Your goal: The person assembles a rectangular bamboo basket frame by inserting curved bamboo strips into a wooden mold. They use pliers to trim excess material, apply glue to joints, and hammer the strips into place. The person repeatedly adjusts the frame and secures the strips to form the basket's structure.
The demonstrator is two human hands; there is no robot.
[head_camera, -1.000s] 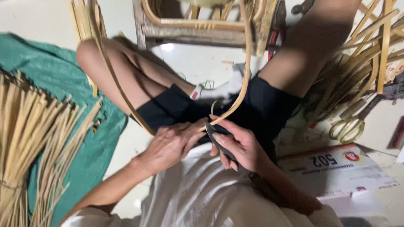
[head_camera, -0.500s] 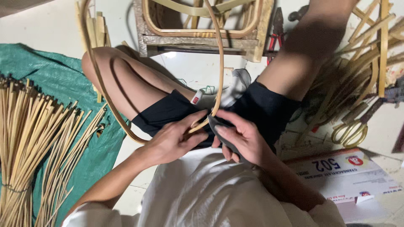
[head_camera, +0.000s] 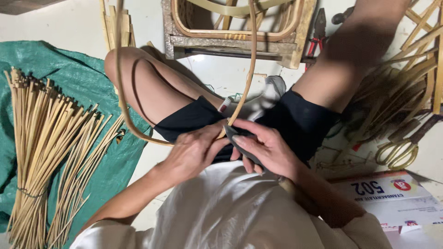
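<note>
On the floor, a green tarp (head_camera: 69, 64) with a bundle of cane sticks (head_camera: 41, 152) is seen at left, while a long cane strip (head_camera: 247, 78), mostly unshaved, is clamped by the left hand (head_camera: 194, 152) against a dark knife (head_camera: 242, 145) gripped by the right hand (head_camera: 272, 150).

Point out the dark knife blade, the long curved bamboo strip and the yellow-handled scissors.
dark knife blade (head_camera: 240, 143): head view, flat of the blade beside the right thumb.
long curved bamboo strip (head_camera: 251, 69): head view, upright stretch above the hands.
yellow-handled scissors (head_camera: 396, 154): head view, handle loops.

Probably a home craft workshop: bundled bamboo strips (head_camera: 41, 152) on a tarp (head_camera: 69, 69), pliers (head_camera: 317, 34), scissors (head_camera: 397, 152).
</note>
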